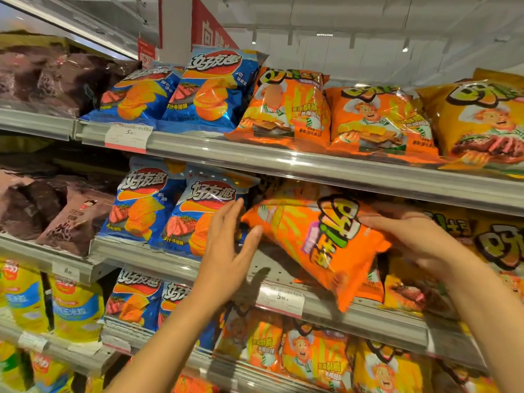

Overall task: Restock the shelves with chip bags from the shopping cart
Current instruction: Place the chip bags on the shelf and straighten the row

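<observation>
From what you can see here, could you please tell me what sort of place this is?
Most likely a supermarket snack aisle: tiered grey metal shelves packed with glossy blue chip bags, a white price label on the rail, and an orange chip bag being shelved.

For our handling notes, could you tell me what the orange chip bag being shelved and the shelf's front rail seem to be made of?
Orange chip bag: apparently thin glossy plastic film, judging by its crinkles and bright glare streaks. Shelf front rail: seemingly grey metal behind a clear plastic strip, given the dull sheen and the price tag slotted in it.
</observation>
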`<control>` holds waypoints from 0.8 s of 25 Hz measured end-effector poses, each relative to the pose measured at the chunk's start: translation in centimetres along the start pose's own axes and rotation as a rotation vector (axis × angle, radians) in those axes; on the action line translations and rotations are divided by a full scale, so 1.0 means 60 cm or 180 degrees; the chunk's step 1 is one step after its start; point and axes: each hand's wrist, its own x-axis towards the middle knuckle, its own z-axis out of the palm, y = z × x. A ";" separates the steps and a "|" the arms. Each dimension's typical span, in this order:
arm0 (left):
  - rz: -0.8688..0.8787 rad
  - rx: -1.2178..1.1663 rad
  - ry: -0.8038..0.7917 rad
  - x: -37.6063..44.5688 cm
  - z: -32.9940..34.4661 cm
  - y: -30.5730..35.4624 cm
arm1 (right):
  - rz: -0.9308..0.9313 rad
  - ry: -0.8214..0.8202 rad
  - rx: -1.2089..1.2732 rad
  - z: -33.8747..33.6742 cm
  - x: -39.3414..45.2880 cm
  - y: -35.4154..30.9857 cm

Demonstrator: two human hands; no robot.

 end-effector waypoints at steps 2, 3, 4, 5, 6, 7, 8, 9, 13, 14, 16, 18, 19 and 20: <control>-0.0311 -0.0253 -0.0371 0.025 -0.007 0.015 | 0.0316 -0.0565 -0.0183 -0.024 -0.008 -0.013; -0.0677 -0.0591 -0.0745 0.035 -0.009 0.023 | 0.0461 -0.0851 -0.0333 -0.030 -0.009 -0.017; -0.1132 -0.1137 -0.1135 0.042 -0.009 0.029 | 0.0532 -0.1061 -0.0410 -0.030 -0.008 -0.019; -0.1559 -0.1742 -0.1482 0.047 -0.005 0.030 | 0.0517 -0.1101 -0.0402 -0.026 -0.003 -0.017; -0.1865 -0.2160 -0.1626 0.049 0.000 0.025 | 0.0415 -0.0968 -0.0266 -0.019 0.002 -0.011; -0.2012 -0.2324 -0.1537 0.047 0.006 0.015 | 0.0293 -0.0619 0.0006 -0.012 0.011 -0.004; -0.2073 -0.2430 -0.1313 0.042 0.013 0.006 | 0.0237 -0.0134 0.0446 -0.007 0.018 0.006; -0.2104 -0.2562 -0.1037 0.037 0.018 -0.001 | 0.0233 0.0259 0.0963 -0.004 0.021 0.017; -0.2140 -0.3078 -0.0252 0.015 0.038 -0.013 | 0.0304 0.0218 0.2289 0.020 -0.006 0.071; -0.2179 -0.3117 -0.0088 0.011 0.044 -0.013 | 0.0252 0.0083 0.2377 0.033 -0.017 0.083; -0.2264 -0.3293 0.0163 0.006 0.055 -0.012 | 0.0073 0.0000 0.2234 0.062 -0.029 0.099; -0.2293 -0.3506 0.0297 0.002 0.071 0.003 | -0.0006 0.0333 0.2006 0.091 -0.031 0.107; -0.2297 -0.3648 0.0313 0.000 0.080 0.015 | -0.0021 0.0415 0.1913 0.106 -0.030 0.107; -0.2310 -0.3817 0.0311 -0.003 0.090 0.027 | -0.0033 0.0374 0.1828 0.123 -0.027 0.104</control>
